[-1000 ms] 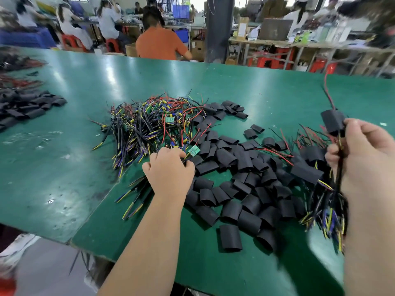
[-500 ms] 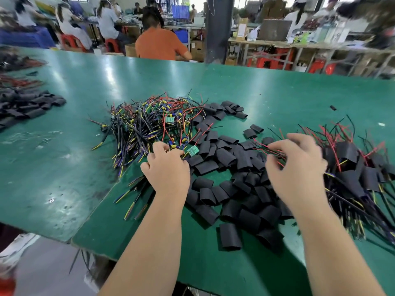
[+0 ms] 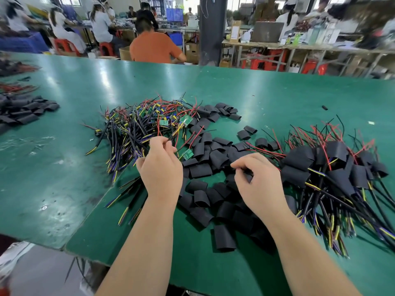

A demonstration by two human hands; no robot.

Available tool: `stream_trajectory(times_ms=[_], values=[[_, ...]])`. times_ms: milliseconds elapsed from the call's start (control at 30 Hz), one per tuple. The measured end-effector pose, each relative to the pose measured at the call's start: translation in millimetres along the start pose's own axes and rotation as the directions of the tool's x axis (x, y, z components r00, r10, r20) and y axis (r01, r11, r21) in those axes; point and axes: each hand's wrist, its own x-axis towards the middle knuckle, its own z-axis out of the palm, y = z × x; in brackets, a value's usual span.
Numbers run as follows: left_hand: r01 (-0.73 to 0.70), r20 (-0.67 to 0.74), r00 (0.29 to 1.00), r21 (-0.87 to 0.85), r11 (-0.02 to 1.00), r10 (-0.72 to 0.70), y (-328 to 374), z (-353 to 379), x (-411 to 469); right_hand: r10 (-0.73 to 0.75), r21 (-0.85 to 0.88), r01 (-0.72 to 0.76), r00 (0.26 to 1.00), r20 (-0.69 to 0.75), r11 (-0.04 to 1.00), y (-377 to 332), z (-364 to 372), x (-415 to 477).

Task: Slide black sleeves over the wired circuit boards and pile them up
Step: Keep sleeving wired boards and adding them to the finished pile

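The left grip (image 3: 161, 169) is closed to a pinch: thumb and fingertips (image 3: 163, 144) hold a thin lead that runs up and away from it to a green wired circuit board (image 3: 185, 120), which sits lifted over the tangle. The other fingers are curled in loosely.

A second green board (image 3: 187, 154) lies just beside this grip on its right, at the edge of the loose black sleeves (image 3: 213, 157). The heap of unsleeved boards (image 3: 132, 129), a knot of black, red, yellow and blue wires, lies beyond this grip and to its left, with some wire ends passing under the wrist.

The right grip (image 3: 258, 182) is curled, palm down, over the loose sleeves. Its thumb and forefinger close on a black sleeve (image 3: 246, 176), most of which is hidden by the fingers. More flattened sleeves lie between the two grips and under the right wrist.

Just to the right of the right grip lies the pile of sleeved boards (image 3: 333, 167), with red wires pointing away and striped leads trailing toward the near edge.

All of it rests on the green tabletop (image 3: 64, 167). Far to the left of the left grip lies another heap of sleeves (image 3: 23, 112). Well beyond both grips, past the tabletop's far edge, a person in an orange shirt (image 3: 154, 48) sits facing away.
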Motion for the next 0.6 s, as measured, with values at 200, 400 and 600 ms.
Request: stream_trajectory(times_ms=[200, 400, 600], values=[[-0.305, 0.135, 0.928, -0.254, 0.918, 0.346, 6.3, -0.5, -5.8, 0.323, 0.787, -0.499, 0.859, 0.397, 0.362, -10.4, 2.0, 8.1], [-0.404, 0.274, 0.825, -0.325, 0.855, 0.494, 12.8, 0.7, -12.4, 0.449, 0.868, -0.46, 0.825, 0.342, 0.185, -3.6, -2.6, 16.0], [-0.474, 0.357, 0.75, -0.297, 0.829, 0.556, 23.5, -1.1, -19.0, 0.419, 0.839, -0.471, 0.843, 0.338, 0.271, -5.2, 1.3, 14.4]])
